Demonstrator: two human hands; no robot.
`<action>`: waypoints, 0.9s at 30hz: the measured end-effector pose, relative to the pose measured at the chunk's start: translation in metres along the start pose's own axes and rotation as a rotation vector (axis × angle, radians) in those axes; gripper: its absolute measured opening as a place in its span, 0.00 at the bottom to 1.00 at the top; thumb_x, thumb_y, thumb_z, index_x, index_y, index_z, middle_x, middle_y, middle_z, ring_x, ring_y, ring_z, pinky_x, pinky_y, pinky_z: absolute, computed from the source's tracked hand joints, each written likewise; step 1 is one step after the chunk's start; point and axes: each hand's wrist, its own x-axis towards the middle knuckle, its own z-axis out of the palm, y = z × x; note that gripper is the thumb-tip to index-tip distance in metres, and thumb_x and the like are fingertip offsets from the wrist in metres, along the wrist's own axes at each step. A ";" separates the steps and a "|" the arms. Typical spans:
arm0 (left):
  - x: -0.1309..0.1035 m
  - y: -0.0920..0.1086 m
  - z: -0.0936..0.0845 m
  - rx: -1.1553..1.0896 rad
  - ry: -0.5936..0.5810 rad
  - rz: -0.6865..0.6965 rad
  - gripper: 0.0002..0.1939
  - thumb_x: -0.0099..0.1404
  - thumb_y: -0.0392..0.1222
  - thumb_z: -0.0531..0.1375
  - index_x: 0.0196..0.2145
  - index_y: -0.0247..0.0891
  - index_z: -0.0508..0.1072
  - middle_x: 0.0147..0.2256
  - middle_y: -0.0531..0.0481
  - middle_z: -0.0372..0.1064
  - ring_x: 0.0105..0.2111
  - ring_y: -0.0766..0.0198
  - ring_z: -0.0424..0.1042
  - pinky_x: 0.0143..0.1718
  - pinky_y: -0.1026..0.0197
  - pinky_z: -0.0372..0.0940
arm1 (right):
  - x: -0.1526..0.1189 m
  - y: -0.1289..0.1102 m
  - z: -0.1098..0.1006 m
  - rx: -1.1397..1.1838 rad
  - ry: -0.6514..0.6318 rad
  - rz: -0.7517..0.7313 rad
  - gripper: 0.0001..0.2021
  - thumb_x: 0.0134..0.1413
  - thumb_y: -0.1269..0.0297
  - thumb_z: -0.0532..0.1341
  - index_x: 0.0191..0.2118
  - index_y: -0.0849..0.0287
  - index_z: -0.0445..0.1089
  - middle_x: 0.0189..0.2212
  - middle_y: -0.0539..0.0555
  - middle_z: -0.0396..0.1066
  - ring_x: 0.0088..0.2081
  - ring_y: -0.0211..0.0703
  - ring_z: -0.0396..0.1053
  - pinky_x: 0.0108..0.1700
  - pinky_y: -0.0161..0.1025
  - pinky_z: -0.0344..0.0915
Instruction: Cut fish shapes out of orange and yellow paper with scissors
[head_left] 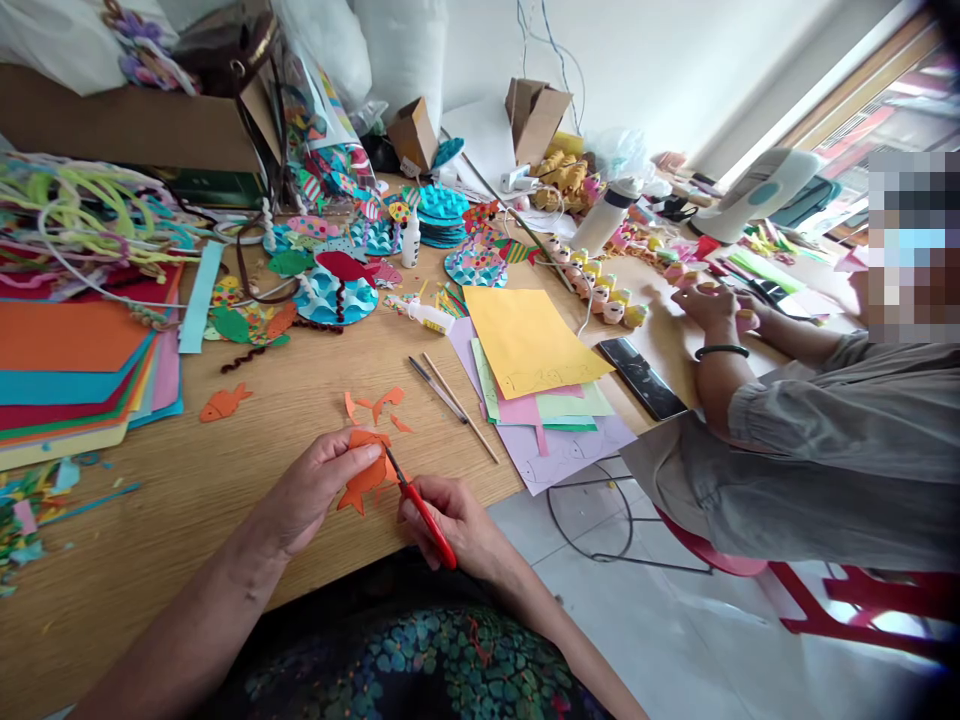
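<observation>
Between the thumb and fingers of my left hand [326,485] is an orange paper fish [364,484], held just above the table's front edge. My right hand [450,515] grips red-handled scissors [427,522], whose blades meet the paper's right side. Orange paper scraps [386,402] lie just beyond my left hand. A cut-out orange fish [226,402] rests flat farther left. To the right of the scraps, a pen [437,388] and a thin wooden stick [461,408] lie side by side.
Coloured paper sheets [71,340] are stacked at left, near paper clippings [30,510]. A yellow sheet [536,335] tops papers at right, beside a black phone [641,378]. Glue bottles [431,318] and decorated paper discs [336,298] stand behind. At right, a co-worker's hands [712,305] handle small pieces.
</observation>
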 end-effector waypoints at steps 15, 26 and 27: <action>-0.002 0.004 0.006 0.016 0.012 -0.039 0.10 0.49 0.46 0.65 0.23 0.37 0.72 0.21 0.55 0.68 0.24 0.67 0.64 0.29 0.65 0.62 | -0.002 0.001 -0.001 -0.004 -0.009 -0.008 0.21 0.55 0.46 0.57 0.25 0.60 0.59 0.15 0.44 0.59 0.14 0.27 0.55 0.14 0.27 0.49; -0.001 0.005 0.005 0.019 -0.059 -0.053 0.10 0.50 0.46 0.65 0.21 0.36 0.72 0.21 0.55 0.68 0.23 0.69 0.63 0.28 0.67 0.60 | -0.001 0.002 -0.002 0.006 -0.009 -0.021 0.21 0.55 0.45 0.57 0.26 0.61 0.61 0.16 0.44 0.60 0.14 0.28 0.56 0.15 0.27 0.49; 0.000 0.005 0.005 0.019 -0.057 -0.051 0.10 0.51 0.46 0.65 0.21 0.36 0.72 0.21 0.55 0.68 0.23 0.69 0.62 0.28 0.68 0.60 | -0.001 0.003 -0.002 0.004 -0.008 -0.019 0.21 0.55 0.45 0.56 0.26 0.61 0.61 0.16 0.44 0.60 0.14 0.28 0.55 0.15 0.27 0.49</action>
